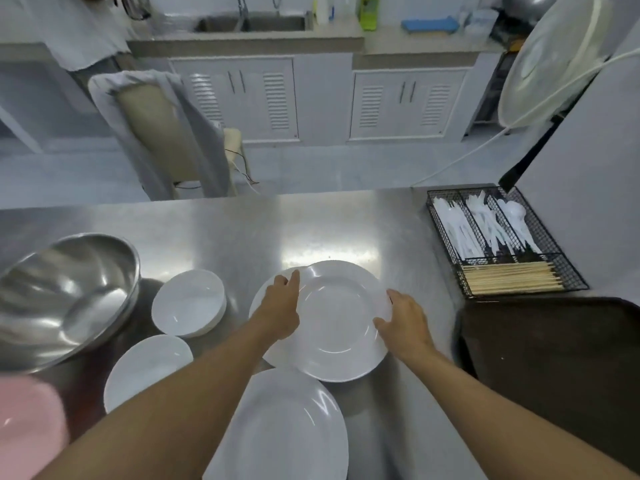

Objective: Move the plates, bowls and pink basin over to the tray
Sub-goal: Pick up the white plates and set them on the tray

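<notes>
Looking down from nearest to farthest, we see a plain white plate (287,431) lying flat at the near edge of the steel tabletop (225,233), with the pink basin (27,424) cut off at the lower left corner. Beyond it, our left hand (282,310) and right hand (403,322) grip opposite rims of a glossy white plate (339,320), fingers curled on its edges; it sits level, slightly offset atop another plate (273,358) beneath. Left of these sit 2 white bowls (188,303), upright, and a large steel bowl (65,296) tilted toward us. The dark brown tray (561,362) lies to the right, near the plates but apart. Behind it stands a wire cutlery basket (502,237).
</notes>
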`<state>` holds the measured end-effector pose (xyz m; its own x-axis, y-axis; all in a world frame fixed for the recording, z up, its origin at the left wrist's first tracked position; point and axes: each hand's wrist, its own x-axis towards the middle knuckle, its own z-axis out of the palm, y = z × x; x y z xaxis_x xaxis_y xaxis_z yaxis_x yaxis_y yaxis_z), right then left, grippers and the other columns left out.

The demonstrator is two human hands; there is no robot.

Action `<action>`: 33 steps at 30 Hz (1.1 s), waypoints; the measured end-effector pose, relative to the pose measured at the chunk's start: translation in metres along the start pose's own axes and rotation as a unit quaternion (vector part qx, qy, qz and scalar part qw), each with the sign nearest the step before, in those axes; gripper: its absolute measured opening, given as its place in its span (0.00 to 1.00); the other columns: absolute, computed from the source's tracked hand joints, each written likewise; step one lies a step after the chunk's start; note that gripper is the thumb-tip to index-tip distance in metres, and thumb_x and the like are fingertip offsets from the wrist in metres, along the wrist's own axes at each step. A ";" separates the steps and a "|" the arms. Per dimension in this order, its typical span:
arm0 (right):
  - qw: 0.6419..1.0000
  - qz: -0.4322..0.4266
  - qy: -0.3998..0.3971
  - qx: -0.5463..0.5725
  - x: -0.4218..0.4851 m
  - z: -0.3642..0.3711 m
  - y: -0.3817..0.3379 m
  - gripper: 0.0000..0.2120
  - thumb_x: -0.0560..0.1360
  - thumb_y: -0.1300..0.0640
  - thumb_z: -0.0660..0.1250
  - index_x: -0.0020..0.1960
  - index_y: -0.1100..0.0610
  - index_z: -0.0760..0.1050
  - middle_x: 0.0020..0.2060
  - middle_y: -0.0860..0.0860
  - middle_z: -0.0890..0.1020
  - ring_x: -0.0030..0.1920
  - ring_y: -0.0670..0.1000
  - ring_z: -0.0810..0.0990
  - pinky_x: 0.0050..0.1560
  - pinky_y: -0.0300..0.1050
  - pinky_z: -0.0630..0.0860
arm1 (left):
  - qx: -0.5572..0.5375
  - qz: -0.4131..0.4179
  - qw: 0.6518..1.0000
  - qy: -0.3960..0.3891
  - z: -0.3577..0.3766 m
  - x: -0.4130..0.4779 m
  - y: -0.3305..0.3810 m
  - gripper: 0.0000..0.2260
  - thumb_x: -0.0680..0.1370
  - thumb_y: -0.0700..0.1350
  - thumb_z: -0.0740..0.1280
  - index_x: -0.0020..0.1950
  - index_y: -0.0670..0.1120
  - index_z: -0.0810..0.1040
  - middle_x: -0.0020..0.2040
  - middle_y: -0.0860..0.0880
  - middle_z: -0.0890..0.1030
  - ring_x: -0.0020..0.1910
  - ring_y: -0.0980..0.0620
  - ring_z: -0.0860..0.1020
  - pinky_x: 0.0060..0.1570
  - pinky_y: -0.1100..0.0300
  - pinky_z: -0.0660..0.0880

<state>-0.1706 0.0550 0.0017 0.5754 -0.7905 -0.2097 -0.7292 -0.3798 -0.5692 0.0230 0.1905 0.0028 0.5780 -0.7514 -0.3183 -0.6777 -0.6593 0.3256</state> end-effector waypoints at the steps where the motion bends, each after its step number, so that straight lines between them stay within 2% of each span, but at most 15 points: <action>1: 1.000 -0.008 -0.006 -0.004 0.005 0.005 -0.004 0.17 0.72 0.59 0.71 0.59 0.56 0.74 0.52 0.54 0.78 0.52 0.56 0.76 0.55 0.49 0.74 | -0.006 -0.010 1.000 0.002 0.000 0.000 -0.006 0.36 0.77 0.36 0.65 0.79 0.45 0.49 0.72 0.39 0.64 0.68 0.39 0.68 0.64 0.53 0.70; 6: 0.999 -0.032 -0.029 -0.013 0.023 0.029 -0.021 0.17 0.73 0.59 0.71 0.61 0.56 0.75 0.53 0.54 0.78 0.46 0.51 0.72 0.51 0.45 0.72 | -0.033 -0.048 0.998 0.002 -0.001 -0.002 -0.033 0.35 0.77 0.36 0.65 0.78 0.45 0.51 0.69 0.39 0.66 0.67 0.39 0.68 0.63 0.51 0.70; 13: 0.998 -0.030 -0.040 -0.030 0.032 0.051 -0.031 0.15 0.75 0.59 0.68 0.61 0.55 0.74 0.54 0.54 0.79 0.46 0.54 0.75 0.50 0.46 0.74 | -0.046 -0.052 0.998 0.009 -0.003 -0.001 -0.054 0.31 0.76 0.39 0.66 0.76 0.44 0.57 0.69 0.40 0.68 0.67 0.40 0.68 0.66 0.50 0.67; 16: 0.998 -0.032 -0.037 -0.031 0.036 0.054 -0.031 0.14 0.75 0.59 0.68 0.59 0.56 0.75 0.52 0.55 0.80 0.50 0.57 0.79 0.54 0.51 0.76 | -0.009 -0.057 0.998 0.007 -0.002 0.003 -0.058 0.31 0.76 0.42 0.66 0.76 0.44 0.57 0.71 0.42 0.68 0.68 0.39 0.66 0.68 0.49 0.64; 24: 0.999 -0.011 -0.043 0.005 0.043 0.058 -0.037 0.17 0.74 0.60 0.69 0.63 0.55 0.73 0.53 0.52 0.79 0.51 0.55 0.77 0.57 0.53 0.75 | -0.080 -0.051 0.995 -0.011 0.001 0.010 -0.063 0.33 0.76 0.39 0.67 0.77 0.43 0.54 0.72 0.42 0.63 0.66 0.39 0.71 0.64 0.52 0.70; 28: 0.999 -0.002 -0.039 0.016 0.042 0.055 -0.037 0.19 0.74 0.61 0.69 0.64 0.55 0.73 0.54 0.52 0.79 0.55 0.57 0.77 0.59 0.55 0.76 | -0.081 -0.046 0.996 -0.008 -0.001 0.009 -0.063 0.33 0.75 0.39 0.67 0.77 0.42 0.56 0.71 0.41 0.64 0.64 0.38 0.72 0.64 0.50 0.71; 33: 0.999 -0.006 -0.021 0.029 0.032 0.048 -0.042 0.17 0.72 0.59 0.70 0.61 0.54 0.73 0.51 0.50 0.79 0.51 0.55 0.78 0.55 0.53 0.78 | -0.074 -0.036 0.997 -0.001 -0.010 0.000 -0.060 0.34 0.75 0.40 0.67 0.77 0.42 0.55 0.71 0.40 0.64 0.64 0.36 0.72 0.64 0.49 0.71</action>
<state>-0.1038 0.0682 -0.0195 0.5999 -0.7648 -0.2349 -0.7003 -0.3601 -0.6164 0.0687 0.2299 -0.0080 0.6219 -0.7014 -0.3484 -0.5591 -0.7091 0.4296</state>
